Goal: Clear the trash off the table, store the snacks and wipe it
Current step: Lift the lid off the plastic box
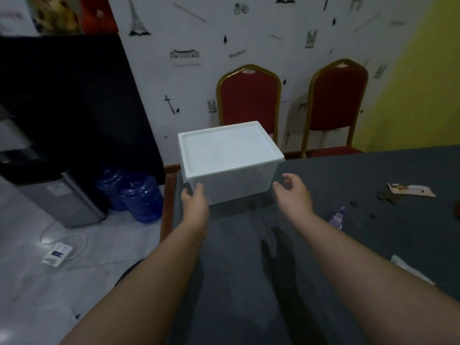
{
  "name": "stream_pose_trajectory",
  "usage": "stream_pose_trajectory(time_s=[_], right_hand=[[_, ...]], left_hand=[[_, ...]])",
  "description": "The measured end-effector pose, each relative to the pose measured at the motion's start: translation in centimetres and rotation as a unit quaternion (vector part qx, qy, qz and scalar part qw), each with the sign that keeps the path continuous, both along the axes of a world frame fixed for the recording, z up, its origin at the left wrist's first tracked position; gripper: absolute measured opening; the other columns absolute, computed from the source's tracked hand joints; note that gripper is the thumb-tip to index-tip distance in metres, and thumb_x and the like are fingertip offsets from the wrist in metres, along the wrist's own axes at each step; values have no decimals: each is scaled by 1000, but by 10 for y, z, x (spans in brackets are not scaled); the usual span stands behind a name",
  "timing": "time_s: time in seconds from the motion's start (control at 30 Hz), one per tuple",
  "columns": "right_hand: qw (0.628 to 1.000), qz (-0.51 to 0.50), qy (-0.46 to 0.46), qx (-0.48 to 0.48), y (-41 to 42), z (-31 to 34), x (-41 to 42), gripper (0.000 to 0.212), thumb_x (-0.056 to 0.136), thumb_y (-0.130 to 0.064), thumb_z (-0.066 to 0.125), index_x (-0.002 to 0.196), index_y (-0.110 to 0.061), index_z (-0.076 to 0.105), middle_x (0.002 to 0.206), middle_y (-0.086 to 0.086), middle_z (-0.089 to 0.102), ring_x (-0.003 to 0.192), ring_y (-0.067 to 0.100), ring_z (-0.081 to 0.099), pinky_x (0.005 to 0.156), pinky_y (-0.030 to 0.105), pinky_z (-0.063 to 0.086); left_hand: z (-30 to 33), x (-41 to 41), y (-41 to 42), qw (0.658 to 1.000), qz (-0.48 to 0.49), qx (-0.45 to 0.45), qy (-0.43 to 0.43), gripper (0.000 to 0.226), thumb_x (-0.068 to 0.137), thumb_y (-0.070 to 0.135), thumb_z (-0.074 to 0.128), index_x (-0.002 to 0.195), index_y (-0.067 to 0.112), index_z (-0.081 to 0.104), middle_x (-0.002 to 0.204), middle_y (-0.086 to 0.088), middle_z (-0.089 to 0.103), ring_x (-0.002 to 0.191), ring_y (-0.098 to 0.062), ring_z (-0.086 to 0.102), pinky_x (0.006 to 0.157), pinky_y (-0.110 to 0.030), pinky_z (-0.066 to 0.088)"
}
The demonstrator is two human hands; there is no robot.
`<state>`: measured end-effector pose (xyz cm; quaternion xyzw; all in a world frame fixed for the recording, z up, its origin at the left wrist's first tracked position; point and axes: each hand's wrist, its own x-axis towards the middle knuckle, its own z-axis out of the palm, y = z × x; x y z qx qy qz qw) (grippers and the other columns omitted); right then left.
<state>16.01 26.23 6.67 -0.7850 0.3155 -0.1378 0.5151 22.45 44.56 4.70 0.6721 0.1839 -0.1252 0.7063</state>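
— What is in the storage box (234, 181)?

— As far as the clear walls show, nothing. It is a see-through plastic tub with a white lid (227, 148) seated flat on top, standing on the far left corner of the dark table (361, 175).

— And the hands?

— The left hand (195, 200) is against the box's near left corner just under the lid rim, fingers curled onto the wall; whether it truly grips I cannot tell. The right hand (293, 192) is half open, fingers loosely spread, just beside the near right corner and apart from it, holding nothing.

— Where is the rubbish?

— To the right, well apart from both hands: a torn wrapper (410, 190) with dark crumbs (387, 196) beside it, a small purple wrapper (337, 217) nearer the right forearm, and a white scrap (410, 268) close to the near right edge.

— How much room is there?

— The box sits close to the table's left edge and far edge. The dark surface between the forearms is bare. Beyond the far edge stand two red chairs (250, 100) against the wall; off the left edge, on the floor, are blue water bottles (142, 197).
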Motion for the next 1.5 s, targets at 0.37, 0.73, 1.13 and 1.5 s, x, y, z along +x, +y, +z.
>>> stream_pose_trajectory(time_s=[0.37, 0.73, 1.13, 1.5], right_hand=[[989, 112, 71, 58, -60, 8, 82, 47, 101, -35, 35, 147, -28, 28, 147, 6, 40, 130, 28, 41, 94, 43, 41], [987, 44, -47, 150, -62, 11, 32, 42, 96, -24, 53, 137, -28, 47, 134, -2, 51, 105, 12, 48, 63, 19, 42], [981, -25, -93, 166, -51, 5, -146, 26, 90, -11, 60, 102, -33, 62, 102, -14, 66, 100, 10, 63, 93, 34, 50], [977, -51, -85, 189, -48, -1, -225, 33, 92, -6, 57, 121, -21, 60, 110, -7, 67, 98, 5, 63, 72, 18, 48]], left_hand=[[17, 34, -10, 986, 19, 152, -60, 43, 100, 27, 28, 143, 26, 34, 126, 5, 47, 103, -16, 46, 87, -31, 36], [6, 8, 0, 995, 26, 63, -78, 35, 92, 30, 37, 115, 47, 59, 112, 13, 67, 104, -14, 62, 93, -40, 51], [6, -147, 18, 989, -25, 42, -141, 39, 98, 34, 39, 135, 43, 45, 137, 11, 52, 115, -8, 54, 96, -34, 49], [-2, -223, 19, 988, -28, 70, -138, 41, 98, 24, 43, 137, 33, 44, 127, 25, 47, 116, -6, 54, 106, -40, 42]])
